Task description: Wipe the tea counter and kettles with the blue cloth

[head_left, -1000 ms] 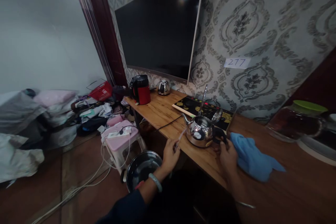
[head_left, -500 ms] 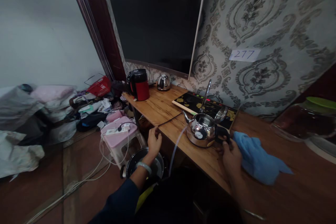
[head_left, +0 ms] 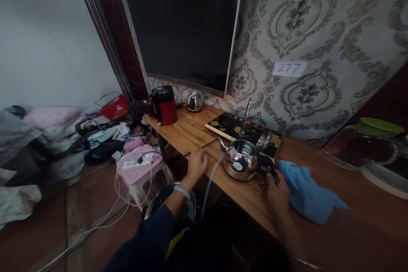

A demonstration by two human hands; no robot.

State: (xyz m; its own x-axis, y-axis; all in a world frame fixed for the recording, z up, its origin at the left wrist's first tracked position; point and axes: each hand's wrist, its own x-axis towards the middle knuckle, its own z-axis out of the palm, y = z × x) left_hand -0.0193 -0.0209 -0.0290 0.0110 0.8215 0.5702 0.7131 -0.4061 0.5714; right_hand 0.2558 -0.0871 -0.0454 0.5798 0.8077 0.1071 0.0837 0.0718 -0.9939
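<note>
A shiny steel kettle [head_left: 239, 162] stands on the wooden counter [head_left: 188, 134] with its top open. What looks like its lid [head_left: 264, 141] is tilted up beside the handle. My right hand [head_left: 278, 189] is closed on the kettle's black handle at the right. My left hand [head_left: 197, 165] hovers at the counter's front edge, left of the spout, fingers loosely bent and seemingly holding nothing. Between it and the kettle a clear hose [head_left: 209, 187] hangs down over the edge. Just right of my right hand lies a crumpled blue cloth [head_left: 309, 189].
Behind the kettle is a black floral cooker panel [head_left: 225, 124] with a chrome tap [head_left: 246, 112]. A red-black jug [head_left: 167, 108] and small steel pot [head_left: 194, 103] stand farther left. A glass jar [head_left: 353, 151] is at right. Below are a pink stool [head_left: 135, 170] and a pot [head_left: 159, 199].
My left hand has moved up and right, closer to the counter and kettle. My right hand stays on the kettle handle. The whole view has shifted slightly.
</note>
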